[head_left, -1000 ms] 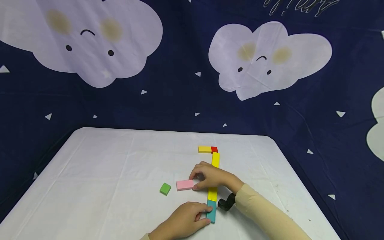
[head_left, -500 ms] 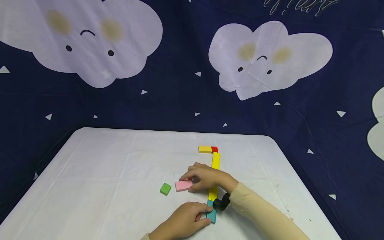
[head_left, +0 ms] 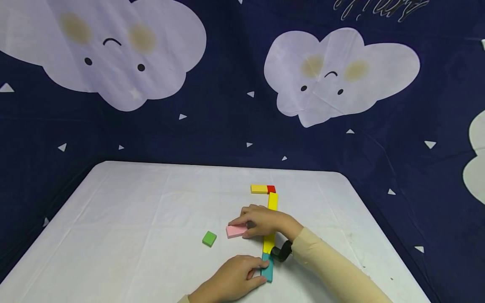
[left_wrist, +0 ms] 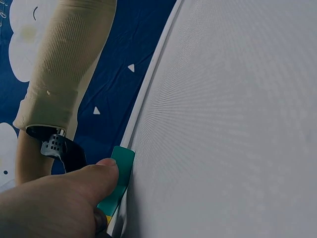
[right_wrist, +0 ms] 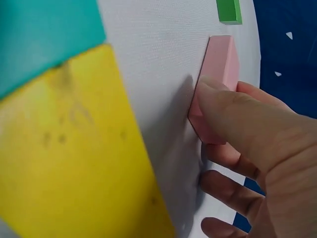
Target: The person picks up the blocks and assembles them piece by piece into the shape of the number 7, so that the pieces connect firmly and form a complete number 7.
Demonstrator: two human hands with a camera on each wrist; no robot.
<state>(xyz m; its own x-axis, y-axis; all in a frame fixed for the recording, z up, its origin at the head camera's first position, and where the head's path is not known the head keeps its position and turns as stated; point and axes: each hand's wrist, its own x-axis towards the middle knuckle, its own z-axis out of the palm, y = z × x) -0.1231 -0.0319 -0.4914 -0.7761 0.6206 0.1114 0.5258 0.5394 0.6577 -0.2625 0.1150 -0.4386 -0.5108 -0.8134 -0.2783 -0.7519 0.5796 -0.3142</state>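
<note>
My right hand [head_left: 261, 221] pinches a pink rectangular block [head_left: 235, 231] between thumb and fingers, left of the row of blocks. In the right wrist view the thumb lies along one side of the pink block [right_wrist: 218, 64], with fingers on the other side. At the near end of the row, my left hand [head_left: 235, 277] holds a teal block [head_left: 267, 269] by its long sides. In the left wrist view the thumb covers part of that teal block [left_wrist: 126, 166]. A yellow block [head_left: 269, 244] adjoins the teal one and is partly hidden by the right wrist.
A green square block [head_left: 209, 238] lies to the left of the pink one. Farther up are another yellow block [head_left: 273, 201], a red block [head_left: 271, 189] and a pale yellow block [head_left: 259, 189]. A black wrist device [head_left: 281, 252] hangs beside the row. Everything lies on the white table [head_left: 151, 252].
My right fingers have reached farther along the pink block and grip it; over the last half second it has shifted slightly right and away. My left hand stays on the teal block.
</note>
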